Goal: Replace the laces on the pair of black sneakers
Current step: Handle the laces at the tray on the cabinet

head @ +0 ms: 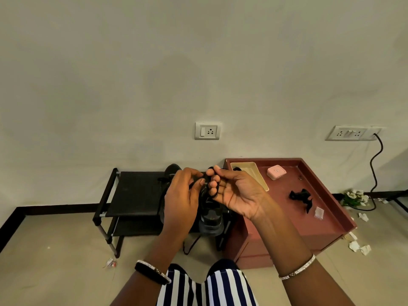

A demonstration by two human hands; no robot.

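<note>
The black lace [207, 178] is in the centre of the frame, held up between both hands just above the sneakers. The right hand [238, 195] has its fingers [213, 184] curled, and the lace is wound around them in some loops. The left hand [181, 195] pinches a strand between the thumb and the fingers. I judge the lace to be light, soft and limp, so it can slip and tangle easily if it is let loose. The best place to take it is near its tip, which I cannot see here. I count one lace in the hands.

Below the hands, two black sneakers stand on one black shoe rack [134, 191]. The nearer sneaker [210, 218] shows its toe, and the farther sneaker [172, 170] shows only a part above the left hand. They look light but bulky, and the hands hide the eyelets.

To the right of the frame is one red-brown counter [278, 208] with a raised rim. On it lie one beige tray [248, 170], one pink box [276, 172], one black tangled thing [301, 196] that may be a lace or a clip, and one small clear packet [319, 212]. The wall carries two sockets: the middle socket [207, 130] and the right socket [348, 133].
</note>
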